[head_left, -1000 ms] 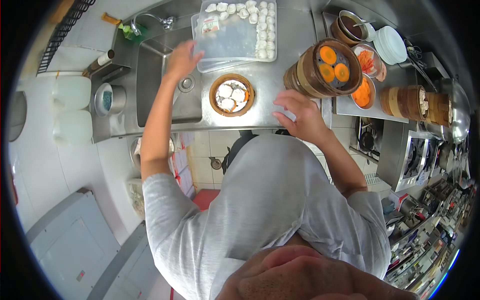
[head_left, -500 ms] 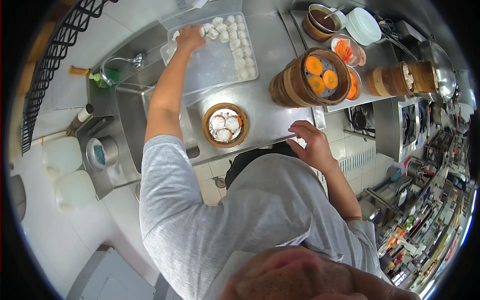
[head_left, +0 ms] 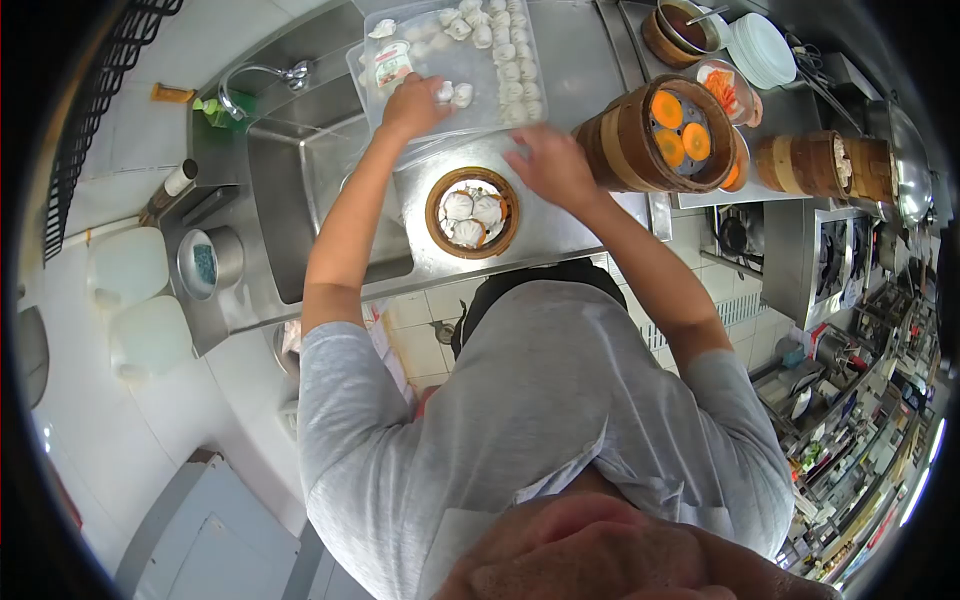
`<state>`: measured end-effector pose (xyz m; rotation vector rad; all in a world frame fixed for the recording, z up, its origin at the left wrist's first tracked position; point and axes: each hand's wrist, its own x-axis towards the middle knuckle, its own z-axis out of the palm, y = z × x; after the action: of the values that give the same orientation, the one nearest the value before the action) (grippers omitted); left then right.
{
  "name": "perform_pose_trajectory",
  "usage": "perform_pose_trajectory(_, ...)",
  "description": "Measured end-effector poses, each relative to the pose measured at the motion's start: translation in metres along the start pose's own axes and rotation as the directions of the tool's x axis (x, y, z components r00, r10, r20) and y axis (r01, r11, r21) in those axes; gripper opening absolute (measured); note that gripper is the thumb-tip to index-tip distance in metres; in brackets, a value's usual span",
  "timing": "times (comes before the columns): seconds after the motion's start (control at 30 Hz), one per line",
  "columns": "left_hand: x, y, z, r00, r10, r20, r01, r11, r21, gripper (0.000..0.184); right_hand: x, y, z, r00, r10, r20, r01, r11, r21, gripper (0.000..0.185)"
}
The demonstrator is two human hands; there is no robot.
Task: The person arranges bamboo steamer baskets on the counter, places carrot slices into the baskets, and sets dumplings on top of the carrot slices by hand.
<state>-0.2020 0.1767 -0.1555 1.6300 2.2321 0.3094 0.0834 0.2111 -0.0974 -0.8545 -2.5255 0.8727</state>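
My left hand [head_left: 414, 108] is over the near left part of the clear plastic tray [head_left: 432, 75], its fingers closed on two white dumplings [head_left: 454, 94]. More dumplings [head_left: 512, 58] stand in rows on the tray's right side and along its far edge. In front of the tray, a small round bamboo steamer [head_left: 433, 214] holds three dumplings with bits of orange under them. My right hand [head_left: 540, 158], slightly blurred, is above the counter between the small steamer and the stacked steamers [head_left: 612, 150]. Its fingers are apart and it holds nothing.
Orange slices [head_left: 668, 108] lie in the top stacked steamer. Behind and right are a bowl of orange shreds [head_left: 722, 88], a sauce bowl [head_left: 684, 25], white plates [head_left: 762, 50] and more steamers [head_left: 800, 165]. A sink [head_left: 300, 190] with a faucet [head_left: 240, 90] is at left.
My left hand has come from the tray's far left corner toward its near edge with two dumplings. My right hand has moved from the counter's front edge inward toward the tray.
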Motion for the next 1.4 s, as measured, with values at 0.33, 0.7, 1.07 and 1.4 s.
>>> perform_pose_trajectory(0.33,0.018,-0.014,0.005,0.989,0.137,-0.046,-0.137,0.991,0.008,0.049,0.145,0.021,0.082,0.98,0.11,0.168,-0.068,0.969,-0.236,0.031)
perform_pose_trajectory(0.7,0.007,-0.02,-0.003,0.998,0.057,0.01,-0.058,0.998,0.038,0.048,0.134,-0.003,0.061,0.959,0.284,0.03,-0.271,0.939,-0.212,0.041)
perform_pose_trajectory(1.07,-0.005,-0.042,-0.007,0.995,-0.074,-0.066,0.084,0.984,0.159,0.047,0.156,0.026,0.109,0.996,0.043,-0.072,-0.06,0.965,-0.254,0.033)
perform_pose_trajectory(1.4,-0.025,-0.021,-0.038,0.992,-0.012,-0.127,0.01,1.0,-0.018,0.042,0.118,-0.019,0.06,0.985,0.079,-0.153,-0.082,0.997,-0.011,0.036)
